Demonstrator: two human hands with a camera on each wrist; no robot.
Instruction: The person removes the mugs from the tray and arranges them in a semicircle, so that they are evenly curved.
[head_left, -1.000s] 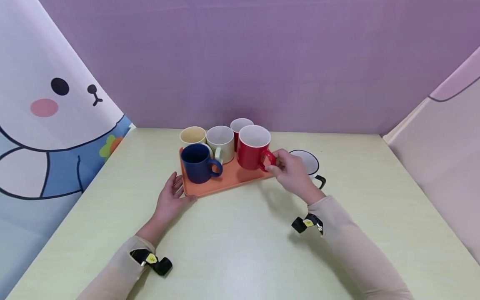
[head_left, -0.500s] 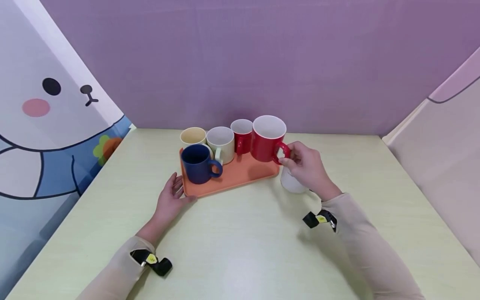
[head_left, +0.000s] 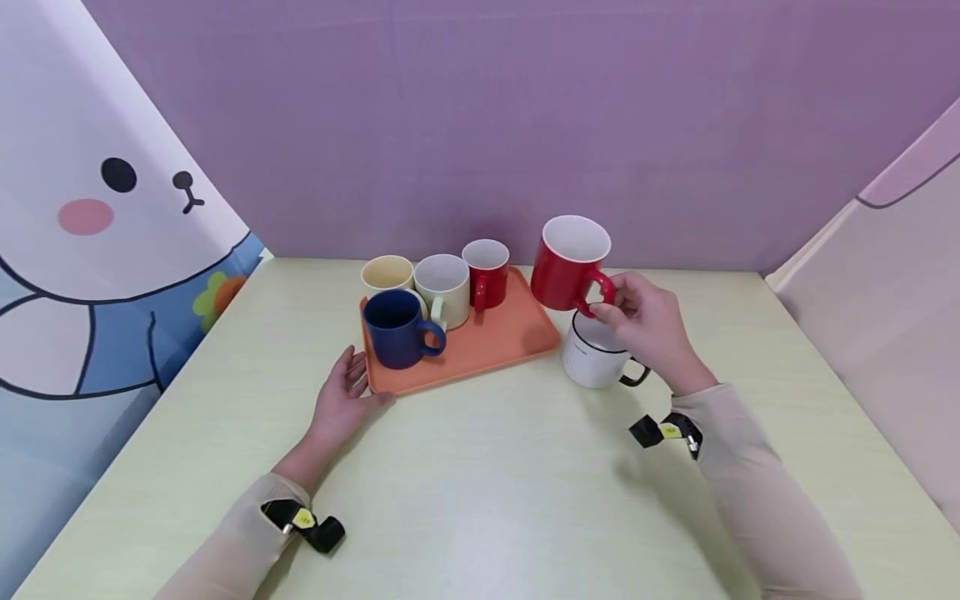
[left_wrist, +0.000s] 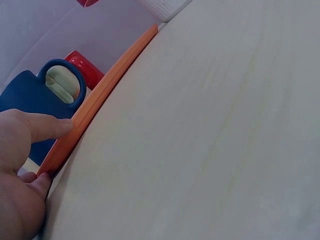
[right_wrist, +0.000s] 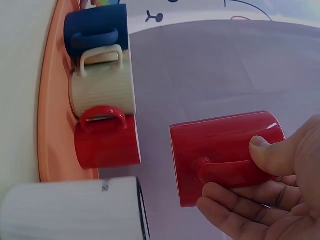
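My right hand pinches the handle of a large red mug, white inside. It hangs upright in the air, beyond a white mug with a black rim and black handle and overlapping it in the head view. In the right wrist view, thumb and fingers close on the red mug's handle. My left hand holds the near left corner of an orange tray, thumb on the front edge, fingers along the left side. On the tray stand a dark blue mug, a pale green mug and a smaller red mug.
A yellow mug stands at the tray's back left, partly hidden by the blue mug. The white mug stands on the pale tabletop, right of the tray. A purple backdrop rises close behind the tray.
My right hand has carried the large red mug rightward and up, off the tray's right part to beyond its right edge. The white mug shows more fully. The left hand stays at the corner.
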